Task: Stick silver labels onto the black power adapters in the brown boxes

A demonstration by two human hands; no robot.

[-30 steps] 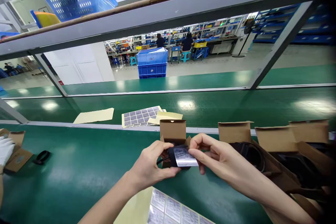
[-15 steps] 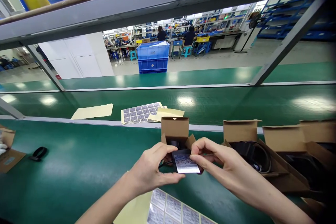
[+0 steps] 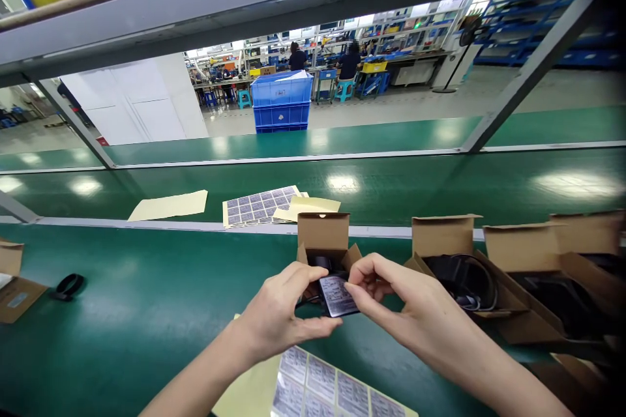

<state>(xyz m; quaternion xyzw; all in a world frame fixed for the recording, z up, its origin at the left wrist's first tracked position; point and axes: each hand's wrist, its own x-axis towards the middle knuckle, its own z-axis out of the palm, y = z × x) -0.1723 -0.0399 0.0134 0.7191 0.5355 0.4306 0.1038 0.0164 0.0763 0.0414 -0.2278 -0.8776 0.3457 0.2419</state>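
Observation:
My left hand grips a small black power adapter between thumb and fingers, with a cable at its left side. A silver-grey printed label lies over the adapter's upper face. At the label's right edge, the thumb and forefinger of my right hand are pinched together on it. Just behind the adapter stands an open cardboard box with dark things inside, partly hidden by my hands. Below my hands, a sheet of printed labels rests on the green bench, beside yellowish backing paper.
Open boxes with black devices and cables line the right. A black looped strap and another box lie left. Label sheets and backing paper sit behind the metal rail. An overhead beam crosses above.
The label now sits flatter and more squarely on the adapter; its right part was lifted toward my right hand before. My right fingers have shifted slightly left. The whole view has moved slightly.

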